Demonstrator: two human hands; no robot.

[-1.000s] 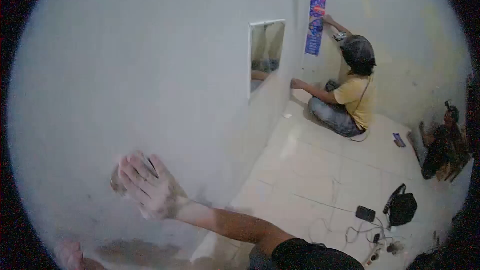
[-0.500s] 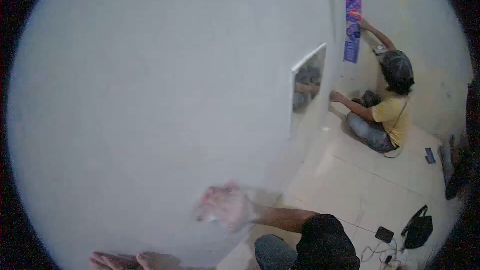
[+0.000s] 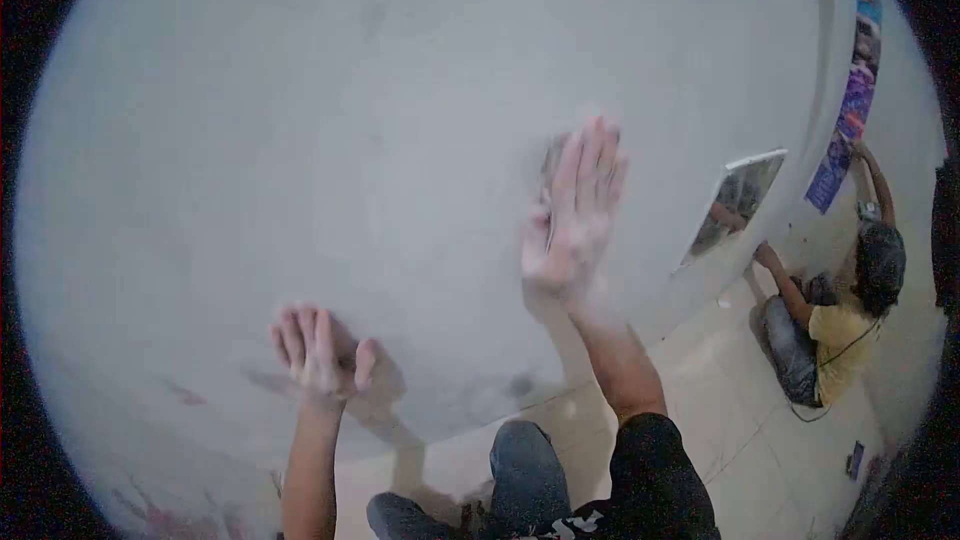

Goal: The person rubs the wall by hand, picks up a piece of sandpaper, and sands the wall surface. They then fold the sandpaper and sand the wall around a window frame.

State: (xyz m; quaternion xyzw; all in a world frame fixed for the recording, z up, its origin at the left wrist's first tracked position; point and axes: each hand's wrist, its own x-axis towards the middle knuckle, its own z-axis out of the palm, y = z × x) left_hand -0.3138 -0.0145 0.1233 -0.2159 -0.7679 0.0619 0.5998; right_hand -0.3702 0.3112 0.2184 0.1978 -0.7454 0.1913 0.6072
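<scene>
My right hand (image 3: 580, 210) lies flat against the pale wall (image 3: 300, 140), fingers stretched upward and somewhat smeared by motion. Under its palm and fingers is a thin grey-brown sheet (image 3: 553, 162), mostly hidden, its left edge showing beside the index finger. Lower on the left, my left hand (image 3: 322, 355) is at the same wall with its fingers pointing up and the thumb apart. It is open and holds nothing; its shadow falls on the wall to its right.
A mirror (image 3: 735, 202) hangs on the wall to the right. Beyond it, a person in a yellow shirt (image 3: 845, 345) sits on the tiled floor (image 3: 720, 430), one hand at a purple picture strip (image 3: 855, 105). My bent knees (image 3: 525, 465) are close to the wall. Reddish marks (image 3: 165, 520) show at lower left.
My right hand has moved up the wall. My left hand has risen from the bottom edge into fuller view. The mirror and the seated person now appear farther right and lower.
</scene>
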